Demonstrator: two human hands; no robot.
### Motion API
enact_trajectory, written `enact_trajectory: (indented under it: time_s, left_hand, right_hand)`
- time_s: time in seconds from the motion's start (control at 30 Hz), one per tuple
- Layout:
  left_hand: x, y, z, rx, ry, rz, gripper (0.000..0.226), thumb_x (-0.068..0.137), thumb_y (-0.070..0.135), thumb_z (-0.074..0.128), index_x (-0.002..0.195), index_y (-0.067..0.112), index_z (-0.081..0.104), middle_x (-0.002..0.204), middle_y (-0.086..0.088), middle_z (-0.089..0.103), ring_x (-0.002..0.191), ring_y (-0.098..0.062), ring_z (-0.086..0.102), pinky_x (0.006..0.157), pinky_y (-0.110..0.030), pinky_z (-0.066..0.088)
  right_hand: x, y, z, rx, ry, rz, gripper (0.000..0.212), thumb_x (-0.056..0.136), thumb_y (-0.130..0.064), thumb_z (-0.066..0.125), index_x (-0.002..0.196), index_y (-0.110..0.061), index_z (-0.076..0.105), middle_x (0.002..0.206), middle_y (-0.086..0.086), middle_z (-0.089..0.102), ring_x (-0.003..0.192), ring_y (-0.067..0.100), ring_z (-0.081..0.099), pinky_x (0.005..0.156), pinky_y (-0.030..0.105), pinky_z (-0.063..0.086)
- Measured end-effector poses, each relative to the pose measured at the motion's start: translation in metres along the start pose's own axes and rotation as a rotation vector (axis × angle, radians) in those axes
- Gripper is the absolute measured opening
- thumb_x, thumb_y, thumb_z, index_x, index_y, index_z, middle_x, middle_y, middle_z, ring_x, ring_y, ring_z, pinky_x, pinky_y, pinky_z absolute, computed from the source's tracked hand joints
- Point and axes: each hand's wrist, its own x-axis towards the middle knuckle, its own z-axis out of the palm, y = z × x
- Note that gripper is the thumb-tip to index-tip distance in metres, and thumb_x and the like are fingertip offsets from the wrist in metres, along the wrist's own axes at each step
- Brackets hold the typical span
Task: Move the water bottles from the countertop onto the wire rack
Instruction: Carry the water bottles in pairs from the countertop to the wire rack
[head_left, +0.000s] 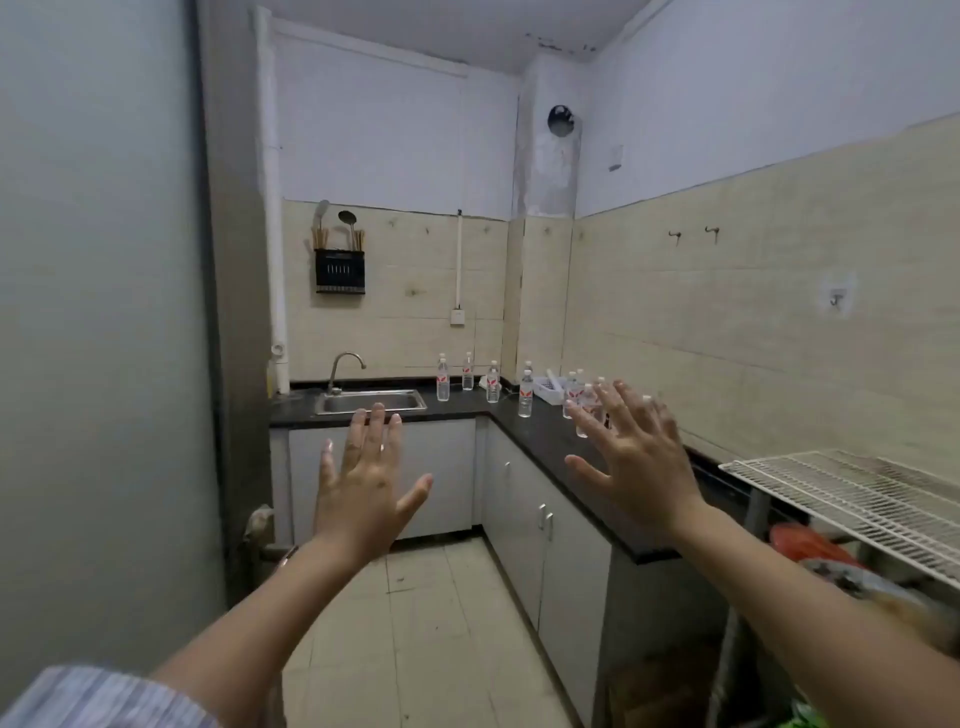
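Nothing is in hand yet: both hands are raised in the air with fingers spread wide and palms turned away, holding nothing. By my reading the task stands at its very start, since every bottle in view stands on the countertop (540, 441) and the wire rack (852, 493) carries none.

Beyond the fingertips of the left hand (366, 483) lie the sink (370, 401) and its tap. Further off, past the gap between the two hands, several water bottles (525, 391) stand upright and spaced apart along the back corner of the dark worktop. More bottles cluster just behind the spread fingers (623, 405) of the right hand (636, 462), partly hidden by them, so their count cannot be told. A white basket (550, 389) sits between the two groups.

The rack lies to the thumb-away side of the right hand, low and near, its front edge jutting into the walkway just past where the counter ends.

The next move probably calls for stepping forward along the open floor, which is narrow between the grey wall beside the left hand and the cabinet fronts, then closing each hand round a bottle's body. The clustered bottles stand close together, so a reach there risks knocking a neighbour. The counter's front edge and the rack's rim are the lines to clear when carrying across.
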Motion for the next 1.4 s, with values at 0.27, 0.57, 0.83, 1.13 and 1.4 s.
enact_trajectory:
  time_s: [0.27,0.57,0.83,1.13,1.4]
  left_hand:
    - [0.108,0.018,0.054,-0.001,0.058,-0.017,0.100,0.060,0.067,-0.007,0.146,0.017,-0.008,0.151,0.001,-0.024,0.130,-0.007,-0.028,0.116,-0.043,-0.006]
    - [0.197,-0.014,0.128,0.051,-0.027,-0.120,0.089,0.072,0.066,0.004,0.147,0.019,-0.002,0.157,-0.001,-0.013,0.144,-0.017,-0.016,0.116,-0.044,-0.004]
    - [0.309,-0.103,0.199,0.078,-0.049,-0.263,0.070,0.093,0.050,0.029,0.147,0.015,0.001,0.158,-0.004,-0.008,0.145,-0.020,-0.012,0.117,-0.046,0.000]
    - [0.439,-0.188,0.276,0.107,-0.070,-0.283,0.069,0.093,0.048,0.030,0.147,0.015,0.003,0.158,-0.004,-0.004,0.145,-0.021,-0.009,0.117,-0.045,0.001]
    - [0.542,-0.272,0.344,0.110,0.016,-0.319,0.068,0.092,0.046,0.035,0.147,0.014,0.009,0.159,-0.003,0.000,0.146,-0.021,-0.006,0.116,-0.045,0.002]
  right_hand:
    - [0.052,0.047,0.096,0.029,-0.062,0.054,0.056,0.078,-0.051,0.037,0.120,-0.019,0.057,0.126,0.017,0.059,0.116,0.037,0.056,0.090,0.061,0.042]
    - [0.115,0.032,0.236,0.213,-0.123,0.018,0.057,0.079,-0.050,0.037,0.123,-0.019,0.055,0.127,0.018,0.058,0.119,0.036,0.054,0.092,0.055,0.042]
    - [0.215,-0.004,0.359,0.290,-0.184,0.010,0.059,0.080,-0.049,0.035,0.125,-0.017,0.053,0.130,0.019,0.055,0.122,0.037,0.051,0.096,0.054,0.039]
    - [0.310,-0.014,0.496,0.377,-0.172,0.044,0.060,0.082,-0.047,0.034,0.128,-0.013,0.051,0.134,0.021,0.051,0.127,0.039,0.045,0.101,0.055,0.035]
    - [0.403,-0.053,0.649,0.487,-0.206,0.009,0.054,0.088,-0.039,0.050,0.135,-0.014,0.042,0.145,0.019,0.037,0.138,0.035,0.028,0.111,0.050,0.023]
